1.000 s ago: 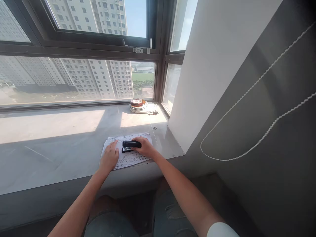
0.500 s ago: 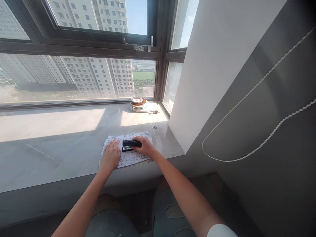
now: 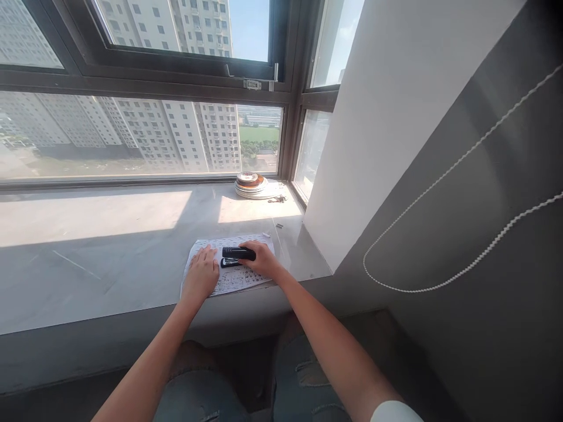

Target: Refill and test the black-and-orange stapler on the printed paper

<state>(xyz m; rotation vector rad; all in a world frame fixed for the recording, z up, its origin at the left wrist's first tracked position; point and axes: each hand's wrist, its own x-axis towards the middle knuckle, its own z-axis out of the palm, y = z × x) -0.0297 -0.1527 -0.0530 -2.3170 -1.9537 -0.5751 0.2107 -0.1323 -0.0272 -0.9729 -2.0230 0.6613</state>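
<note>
Sheets of paper (image 3: 233, 283) covered in dark writing lie on the window sill near its front edge. My left hand (image 3: 202, 272) rests flat on their left part, fingers stretched out. A black stapler (image 3: 237, 253) is in my right hand (image 3: 263, 259), which grips its right end from the side. The stapler's jaws point left toward my left fingers, with a gap between its upper arm and base. It sits over the middle of the sheets; whether paper lies between its jaws I cannot tell.
Stacked round plates or lids (image 3: 251, 186) stand by the window corner, a small dark chain-like item (image 3: 277, 199) beside them. Small staple strips (image 3: 280, 225) and a little white piece (image 3: 266, 235) lie nearby. A white beaded cord (image 3: 409, 291) hangs at right.
The view has shifted slightly, so the sill and window sit a little differently in the frame. Both hands and the stapler keep nearly the same place on the paper.
</note>
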